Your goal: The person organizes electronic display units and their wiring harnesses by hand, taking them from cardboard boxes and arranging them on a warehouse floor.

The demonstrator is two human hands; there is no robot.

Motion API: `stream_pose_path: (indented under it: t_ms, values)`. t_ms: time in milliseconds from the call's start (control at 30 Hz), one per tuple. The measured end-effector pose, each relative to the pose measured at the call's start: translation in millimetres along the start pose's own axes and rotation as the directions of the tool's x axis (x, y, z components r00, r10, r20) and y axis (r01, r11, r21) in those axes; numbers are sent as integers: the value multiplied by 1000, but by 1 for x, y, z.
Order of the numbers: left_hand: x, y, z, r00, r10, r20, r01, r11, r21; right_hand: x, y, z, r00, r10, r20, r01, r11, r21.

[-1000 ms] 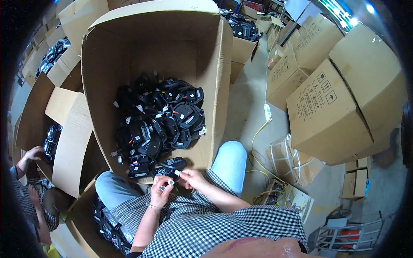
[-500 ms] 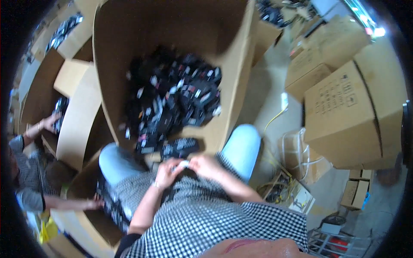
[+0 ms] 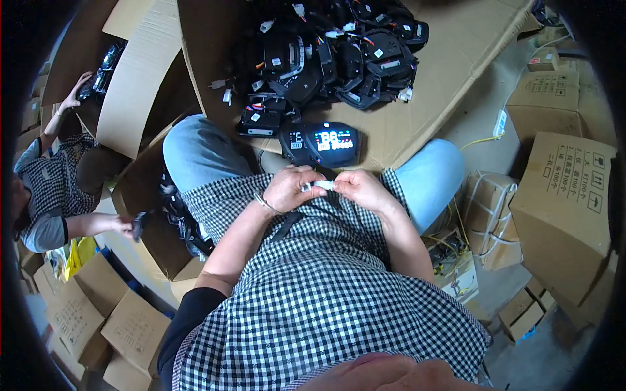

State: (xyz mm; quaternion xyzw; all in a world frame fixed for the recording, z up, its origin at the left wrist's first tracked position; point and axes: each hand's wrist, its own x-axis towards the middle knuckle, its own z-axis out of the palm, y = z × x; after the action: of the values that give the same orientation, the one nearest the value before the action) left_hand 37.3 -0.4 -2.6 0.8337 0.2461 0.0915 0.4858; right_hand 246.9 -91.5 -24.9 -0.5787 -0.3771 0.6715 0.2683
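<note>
- I am watching my left hand (image 3: 291, 189) and my right hand (image 3: 360, 190) meeting just above my lap, knuckles nearly touching each other.
- Both hands' fingers are closing together on a small white connector (image 3: 320, 186), which is sitting pinched between them (the thing is tiny, so I cannot tell its exact shape).
- A black display unit (image 3: 321, 144) with a lit screen showing coloured digits is lying just beyond my hands, between my knees, at the front edge of the big open cardboard box (image 3: 450, 58).
- A dark cable is running down from my hands over my checked apron; I cannot tell where it ends.
- Farther inside that box, a pile of black units (image 3: 332, 55) with loose coloured wires and white plugs is lying heaped, well apart from my hands.
- On my left, another person in a checked top is sitting; one hand (image 3: 122, 225) is holding a dark part near a lower box, the other hand (image 3: 79, 88) is reaching up toward a second box of black parts.
- On my right, closed cardboard cartons (image 3: 561, 208) are standing on the floor, with a white bundle of strapped packing just beside my right knee.
</note>
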Motion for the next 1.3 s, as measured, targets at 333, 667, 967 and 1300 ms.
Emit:
stream_pose_path:
  t_ms: [333,667,967,1300]
  values:
    - [-8,4,2,901,-389,-192,335,905,-261,170,28,-109,561,50,-826,-164,985,-51]
    - [-2,-10,4,937,-187,-294,137,973,-183,183,96,-120,621,-40,-783,27,999,-30]
    - [-1,-10,16,885,-173,-433,2,930,-367,8,-10,-44,633,-528,-567,-113,661,-742]
    - [-26,18,-25,854,-342,-391,46,800,-599,-28,-53,-39,542,-174,-822,530,830,174]
